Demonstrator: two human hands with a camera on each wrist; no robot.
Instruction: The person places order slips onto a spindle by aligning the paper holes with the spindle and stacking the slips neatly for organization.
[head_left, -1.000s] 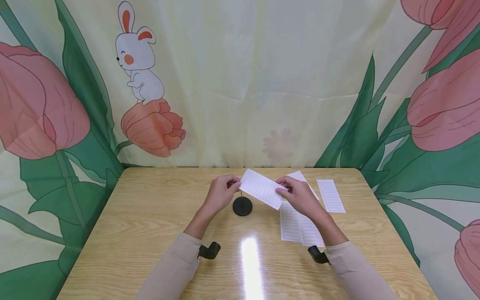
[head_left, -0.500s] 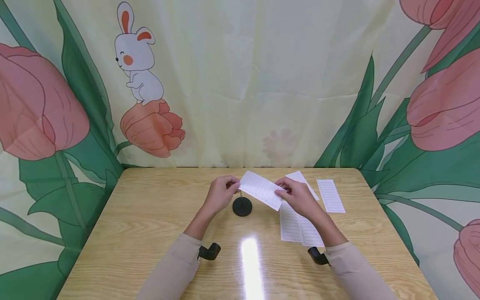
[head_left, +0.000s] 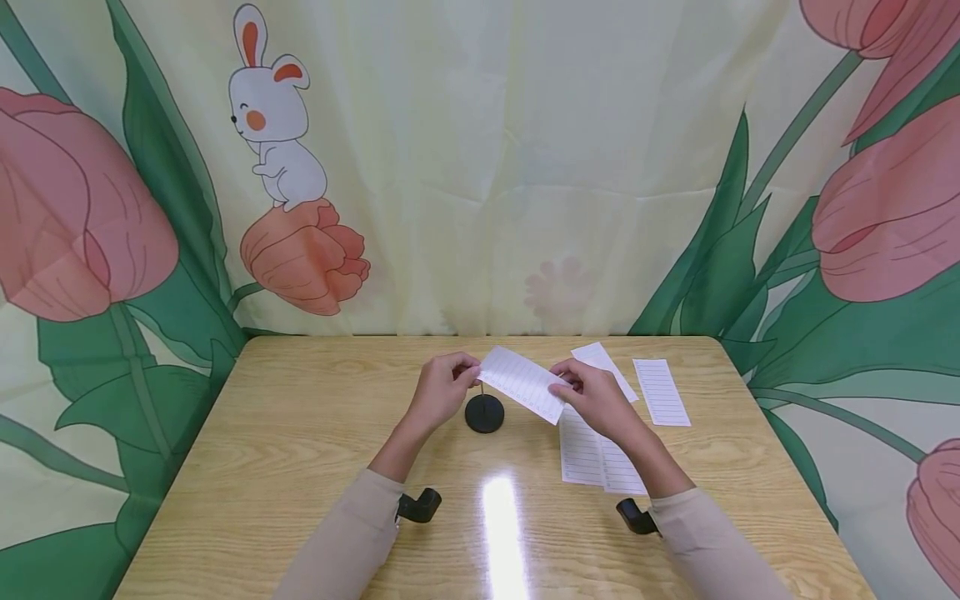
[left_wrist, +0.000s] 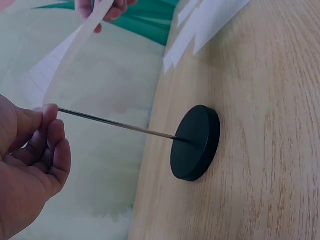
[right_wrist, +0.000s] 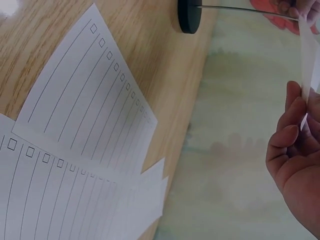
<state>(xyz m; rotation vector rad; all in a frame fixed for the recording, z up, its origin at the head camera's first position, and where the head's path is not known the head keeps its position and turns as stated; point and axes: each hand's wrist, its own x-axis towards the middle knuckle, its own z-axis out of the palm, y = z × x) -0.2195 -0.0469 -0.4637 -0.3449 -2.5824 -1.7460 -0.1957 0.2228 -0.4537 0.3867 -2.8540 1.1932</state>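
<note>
A white lined checklist sheet [head_left: 522, 385] is stretched between both hands, tilted above the table. My left hand [head_left: 441, 389] pinches its left corner right at the top of a thin metal rod [left_wrist: 117, 123]; the fingertips hide the rod's upper end, so I cannot tell how sheet and rod meet there. The rod rises from a round black base [head_left: 484, 414] standing on the table. At the sheet's right end, my right hand [head_left: 597, 396] pinches the edge between thumb and fingers. In the right wrist view, the held sheet [right_wrist: 306, 65] appears nearly edge-on.
Several more checklist sheets lie to the right: a pair [head_left: 581, 450] partly under the right forearm, another sheet [head_left: 600, 358] behind the right hand, and one apart [head_left: 662, 392]. The wooden table [head_left: 315, 433] ends at a printed curtain [head_left: 465, 167].
The held sheet has sunk slightly, its upper edge and right end a little lower than before. Both hands stay almost in place, and the black base has not moved.
</note>
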